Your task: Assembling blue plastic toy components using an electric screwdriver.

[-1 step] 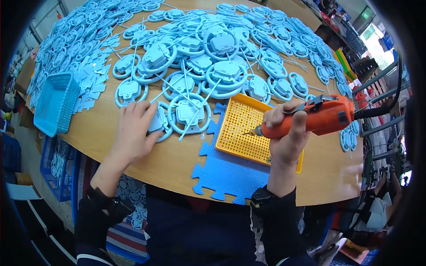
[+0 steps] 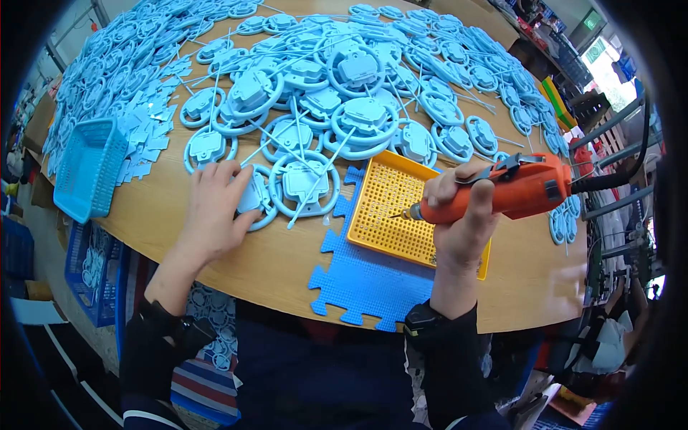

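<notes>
My right hand is wrapped round an orange-red electric screwdriver, a black cable at its rear. Its bit points left over a yellow perforated tray with small metal pieces, probably screws, near its right end. My left hand has its fingers spread, thumb and fingertips at the edge of a light-blue plastic ring part with a square centre; whether it grips the part I cannot tell. Just right of that lies a similar ring part with a thin rod across it.
A large heap of light-blue ring parts covers the table's far side. Flat light-blue plates lie at left beside a light-blue basket. A blue foam mat sits under the tray. Below the table's left edge stands a dark-blue crate.
</notes>
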Available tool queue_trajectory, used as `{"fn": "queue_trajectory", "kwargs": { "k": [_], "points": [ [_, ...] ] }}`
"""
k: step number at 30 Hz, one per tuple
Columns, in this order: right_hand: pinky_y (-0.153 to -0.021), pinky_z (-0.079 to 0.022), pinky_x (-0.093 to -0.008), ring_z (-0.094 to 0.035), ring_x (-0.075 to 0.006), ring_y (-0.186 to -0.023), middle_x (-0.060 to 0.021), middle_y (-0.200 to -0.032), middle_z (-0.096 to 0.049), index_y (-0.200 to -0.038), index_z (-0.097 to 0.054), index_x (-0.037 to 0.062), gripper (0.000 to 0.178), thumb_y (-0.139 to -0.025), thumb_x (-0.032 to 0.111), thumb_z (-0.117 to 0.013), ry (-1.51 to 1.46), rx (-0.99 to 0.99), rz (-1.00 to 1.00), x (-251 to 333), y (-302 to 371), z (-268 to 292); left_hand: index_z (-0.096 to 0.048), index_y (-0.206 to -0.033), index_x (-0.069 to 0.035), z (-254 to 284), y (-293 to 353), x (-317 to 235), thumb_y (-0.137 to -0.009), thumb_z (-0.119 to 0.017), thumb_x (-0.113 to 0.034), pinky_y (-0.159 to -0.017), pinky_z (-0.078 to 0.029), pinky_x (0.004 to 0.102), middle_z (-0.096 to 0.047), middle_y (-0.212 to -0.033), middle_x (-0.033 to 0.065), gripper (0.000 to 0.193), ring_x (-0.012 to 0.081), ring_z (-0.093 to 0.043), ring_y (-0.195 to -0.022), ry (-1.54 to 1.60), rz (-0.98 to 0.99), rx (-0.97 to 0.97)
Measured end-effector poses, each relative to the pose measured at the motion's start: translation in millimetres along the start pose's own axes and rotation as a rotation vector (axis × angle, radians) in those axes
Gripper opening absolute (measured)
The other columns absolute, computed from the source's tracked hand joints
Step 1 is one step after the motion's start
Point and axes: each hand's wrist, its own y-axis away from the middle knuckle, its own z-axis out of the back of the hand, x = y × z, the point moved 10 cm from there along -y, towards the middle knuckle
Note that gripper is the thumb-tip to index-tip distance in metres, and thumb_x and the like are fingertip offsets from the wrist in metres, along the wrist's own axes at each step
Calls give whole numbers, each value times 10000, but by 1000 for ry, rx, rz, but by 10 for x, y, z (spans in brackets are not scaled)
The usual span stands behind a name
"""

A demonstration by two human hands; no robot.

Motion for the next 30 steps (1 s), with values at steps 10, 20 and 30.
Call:
{"fn": "queue_trajectory", "kwargs": {
  "k": [10, 20, 30],
  "points": [
    [-568, -414, -311, -490, -149, -567, -32, -663, -505, -916, -485, 79, 403, -839, 432, -664, 134, 47, -41, -61, -14, 31, -563, -895, -27, 100, 264, -263, -616, -746, -309, -826, -359, 411, -531, -916, 132, 437, 299, -496, -952, 51, 92, 152],
    [-575, -411, -317, -493, -155, -585, -31, -670, -511, -924, -490, 84, 382, -843, 415, -663, 104, 3, -25, -7, 27, 110, -575, -1001, -28, -193, 461, -1284, -706, -756, -398, -634, -439, 399, -581, -785, 121, 506, 295, -583, -714, 672, 161, 134],
    [-584, -381, -291, -451, -127, -567, -4, -667, -459, -946, -512, 92, 520, -837, 598, -558, 50, 44, 19, 709, 226, -101, -537, -1131, -33, -88, 278, -1764, -735, -733, -212, -669, -393, 383, -564, -841, 100, 477, 287, -542, -790, 672, -139, -71]
  ]
}}
